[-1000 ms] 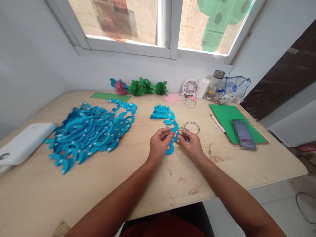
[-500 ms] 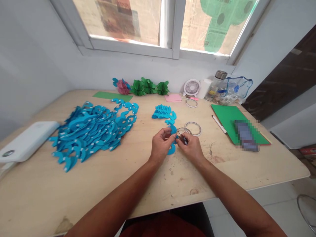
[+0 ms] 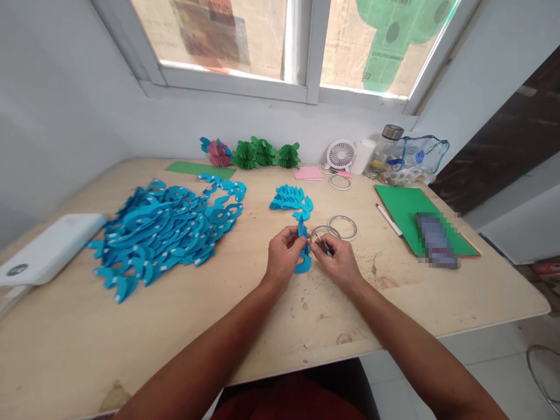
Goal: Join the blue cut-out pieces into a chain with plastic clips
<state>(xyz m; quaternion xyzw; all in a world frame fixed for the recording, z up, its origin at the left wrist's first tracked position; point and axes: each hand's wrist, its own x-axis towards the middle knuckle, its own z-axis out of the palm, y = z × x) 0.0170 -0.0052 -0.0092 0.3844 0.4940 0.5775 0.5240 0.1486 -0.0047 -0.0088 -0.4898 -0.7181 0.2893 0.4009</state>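
Note:
My left hand (image 3: 286,249) pinches a curved blue paper piece (image 3: 302,228) between thumb and fingers above the table's middle. A blue piece below it (image 3: 303,266) hangs or lies just under the fingers. Close on its right, my right hand (image 3: 336,256) is closed around a small dark and metal tool (image 3: 324,247); its exact kind is mostly hidden by the fingers. Beside that hand lie two narrow tape rolls, one nearer (image 3: 325,231) and one behind (image 3: 343,227). Beyond my left hand sits a folded stack of blue paper pieces (image 3: 289,198).
A large heap of blue paper pieces with white squares (image 3: 170,230) spreads over the left. A white power bank (image 3: 52,245) lies beside it. Green sheets (image 3: 402,216), a blurred phone (image 3: 437,239) and a white pen (image 3: 388,220) are right. A small fan (image 3: 341,156) stands behind.
The blue piece in my left hand has turned from facing broadside to nearly edge-on. My right hand has drawn slightly away from it, with the tool still in its grasp.

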